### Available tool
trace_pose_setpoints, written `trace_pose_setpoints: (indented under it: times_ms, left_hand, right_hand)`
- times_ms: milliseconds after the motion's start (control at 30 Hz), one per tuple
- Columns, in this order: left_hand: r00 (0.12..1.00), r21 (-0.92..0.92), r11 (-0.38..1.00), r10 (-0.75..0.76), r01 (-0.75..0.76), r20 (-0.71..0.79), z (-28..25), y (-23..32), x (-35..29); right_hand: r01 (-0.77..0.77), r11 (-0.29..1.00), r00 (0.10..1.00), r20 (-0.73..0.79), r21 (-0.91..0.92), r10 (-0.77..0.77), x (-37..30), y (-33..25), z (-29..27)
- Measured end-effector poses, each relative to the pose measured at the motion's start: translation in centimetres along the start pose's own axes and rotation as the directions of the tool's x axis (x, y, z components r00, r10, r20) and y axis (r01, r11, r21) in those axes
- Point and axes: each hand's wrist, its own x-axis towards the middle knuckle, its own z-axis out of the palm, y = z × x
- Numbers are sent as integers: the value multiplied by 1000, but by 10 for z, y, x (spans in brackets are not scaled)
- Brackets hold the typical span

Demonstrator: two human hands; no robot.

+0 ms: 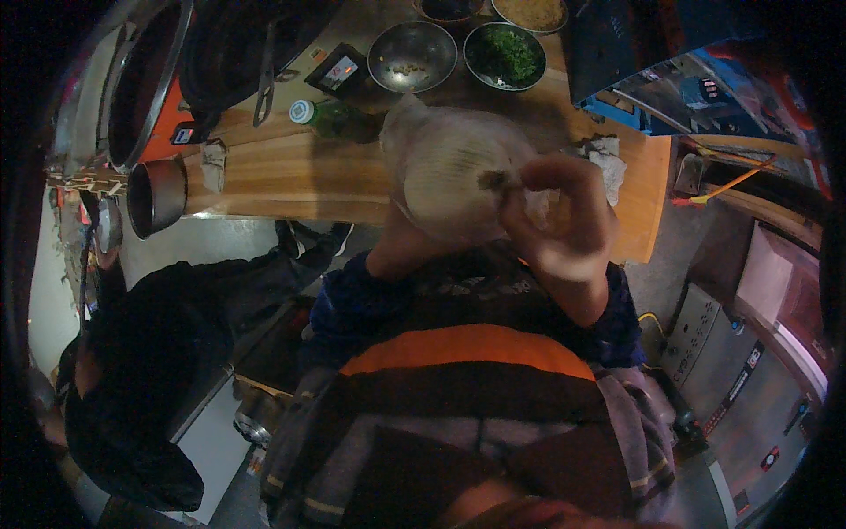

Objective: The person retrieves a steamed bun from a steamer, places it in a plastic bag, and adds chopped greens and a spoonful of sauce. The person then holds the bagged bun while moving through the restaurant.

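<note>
A cloudy, see-through plastic bag is raised in front of me, above the near side of the wooden table. Inside it lies a pale, rounded bundle with fine parallel lines; its kind is unclear. My left hand holds the bag from below and behind, its fingers hidden by the bag. At the bag's right side, my right hand is closed, thumb and fingers curled into a ring and pinching the plastic. Close to those fingertips shows a small dark brown spot.
On the wooden table stand a bowl of chopped greens, a nearly bare metal bowl, a green bottle and a dark pot. Crumpled paper lies right. Another person in dark clothes is at the left.
</note>
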Motion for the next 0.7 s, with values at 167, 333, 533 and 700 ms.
trace_pose_setpoints:
  times_ms: [167, 333, 533, 700]
  left_hand:
    - [1000, -7, 1000, 17, -17, 12, 3, -5, 10]
    - [1000, -44, 999, 9, -9, 8, -1, -10, 12]
    - [1000, -119, 993, -16, 15, -10, -11, -15, 3]
    - [996, -304, 952, -48, 25, -70, -32, -17, -14]
  right_hand:
    - [-226, 851, 967, 5, 474, 253, 5, 7, 3]
    - [-414, 587, 893, 185, 695, 411, 17, 6, -1]
    - [-284, 757, 942, 23, 589, 335, 14, -4, -1]
    - [102, 805, 983, -184, 584, 9, 24, -20, 10]
